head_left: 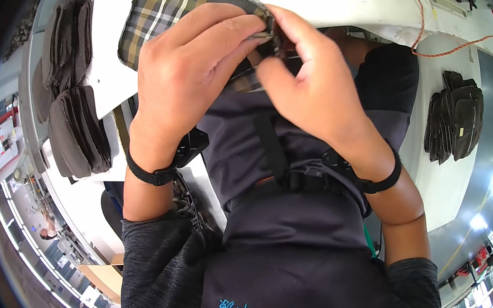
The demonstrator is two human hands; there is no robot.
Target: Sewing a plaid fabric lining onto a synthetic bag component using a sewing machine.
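Note:
A plaid fabric piece (151, 17) with rounded corners and a dark edging is held up near the table's front edge, above my lap. My left hand (191, 59) is closed in a pinch on its right-hand edge, fingertips pressed together. Opposite it, my right hand (319, 81) grips the same dark edge, thumb below and forefinger above. The fingertips of both hands almost meet there. Part of the plaid cloth shows beneath my hands, over the dark apron (288, 217). The exact fold between the fingers is hidden.
Stacks of dark fabric pieces (79, 132) lie at the left. Another pile of dark pieces (455, 117) rests on the white surface (441, 196) at the right. An orange cord (420, 28) trails over the white table (332, 2). An open cardboard box (105, 280) stands at lower left.

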